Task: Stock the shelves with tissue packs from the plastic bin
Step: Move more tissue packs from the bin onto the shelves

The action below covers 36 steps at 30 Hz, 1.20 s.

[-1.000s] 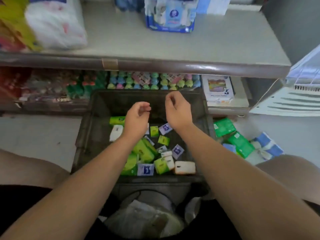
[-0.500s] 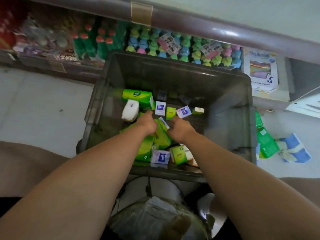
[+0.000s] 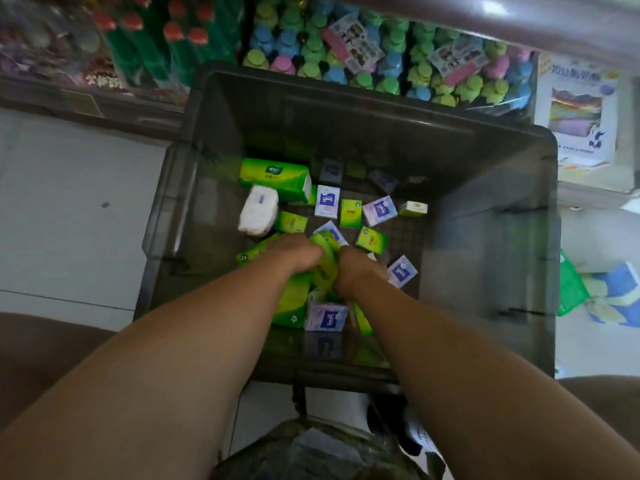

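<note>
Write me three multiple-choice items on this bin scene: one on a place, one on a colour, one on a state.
1. Where is the white pack?
A. In the bin, beside the large green pack.
B. On the floor.
C. On the top shelf.

2. What colour is the held pack?
A. Blue.
B. Red.
C. Green.

3. What are the left hand and right hand doing?
A. Hanging empty above the bin.
B. Gripping one pack down in the bin.
C. Resting on a shelf.

Key: 1 A, it lies inside, next to the large green pack; 2 C, green wrap shows between the hands; 3 B, both reach inside and close on it.
</note>
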### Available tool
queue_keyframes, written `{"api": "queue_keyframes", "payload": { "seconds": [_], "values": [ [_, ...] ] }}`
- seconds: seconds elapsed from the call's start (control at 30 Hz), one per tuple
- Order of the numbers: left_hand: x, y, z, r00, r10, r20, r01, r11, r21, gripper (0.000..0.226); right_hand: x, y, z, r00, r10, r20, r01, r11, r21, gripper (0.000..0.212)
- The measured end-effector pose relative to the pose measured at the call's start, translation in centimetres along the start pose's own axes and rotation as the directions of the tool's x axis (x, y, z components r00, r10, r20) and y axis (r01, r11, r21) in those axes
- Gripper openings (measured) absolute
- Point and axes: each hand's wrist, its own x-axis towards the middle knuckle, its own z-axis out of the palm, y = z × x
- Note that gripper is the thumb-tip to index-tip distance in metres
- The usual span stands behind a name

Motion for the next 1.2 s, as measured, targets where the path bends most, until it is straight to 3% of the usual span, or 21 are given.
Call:
{"api": "queue_keyframes", "payload": {
  "seconds": [0.17, 0.33, 0.5, 0.6, 0.7, 0.87, 1.07, 1.2],
  "values": [
    [-0.6, 0.4, -0.1, 0.993, 0.113, 0.027, -0.114, 0.993, 0.006, 0.074, -0.6, -0.4, -0.6, 0.997, -0.019, -0.074, 0.034, 0.979, 0.201, 0.044],
    [-1.4, 0.7, 0.5, 0.987, 0.160, -0.014, -0.161, 0.986, -0.051, 0.057, -1.7, -1.4, -2.1, 0.992, -0.002, -0.124, 0.053, 0.910, 0.411, 0.040],
    [-1.2, -0.2, 0.6, 0.987, 0.158, -0.011, -0.156, 0.963, -0.221, 0.050, -2.5, -0.1, -1.7, 0.992, 0.016, -0.126, 0.053, 0.850, 0.524, 0.044],
    [-1.4, 0.0, 0.9, 0.986, 0.163, 0.030, -0.150, 0.954, -0.258, 0.073, -2.8, 1.0, -1.4, 0.993, 0.052, -0.107, 0.024, 0.797, 0.604, 0.047],
    [-1.4, 0.7, 0.5, 0.982, 0.184, 0.041, -0.172, 0.963, -0.206, 0.095, -3.1, 1.8, -1.5, 0.995, 0.054, -0.089, 0.014, 0.783, 0.621, 0.047],
    [-1.1, 1.0, 0.5, 0.973, 0.203, 0.111, -0.204, 0.979, -0.002, 0.090, -2.6, 2.3, -1.2, 0.992, 0.063, -0.106, 0.015, 0.792, 0.611, 0.046],
    [-1.3, 0.8, 1.5, 0.989, 0.140, 0.036, -0.143, 0.983, 0.113, 0.099, -2.2, 2.7, -0.7, 0.995, 0.019, -0.103, 0.047, 0.796, 0.604, 0.036],
    [-1.2, 0.6, 2.0, 0.981, 0.170, 0.088, -0.171, 0.985, 0.006, 0.088, -1.7, 3.1, -0.3, 0.994, 0.020, -0.106, 0.044, 0.821, 0.569, 0.029]
  ]
}}
